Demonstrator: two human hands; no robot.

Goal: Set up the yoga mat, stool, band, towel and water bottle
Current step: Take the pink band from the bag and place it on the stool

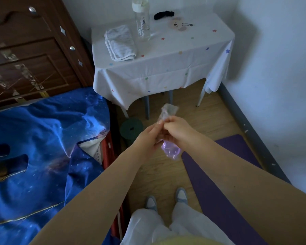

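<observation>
My left hand (pixel 149 137) and my right hand (pixel 177 130) meet over the floor and both pinch a clear plastic packet (pixel 167 112) with a purple band (pixel 170 150) hanging out of its lower end. A purple yoga mat (pixel 224 183) lies flat on the floor at the right. A round dark green stool (pixel 131 129) stands on the floor beside the bed, just left of my hands. On the small table, a folded white towel (pixel 119 42) lies at the left and a clear water bottle (pixel 142 19) stands upright next to it.
The table (pixel 159 68) has a white star-printed cloth and also holds a black fuzzy item (pixel 163 15). A bed with a blue galaxy cover (pixel 42 147) fills the left. A brown wooden cabinet (pixel 30 50) stands behind it. White wall on the right.
</observation>
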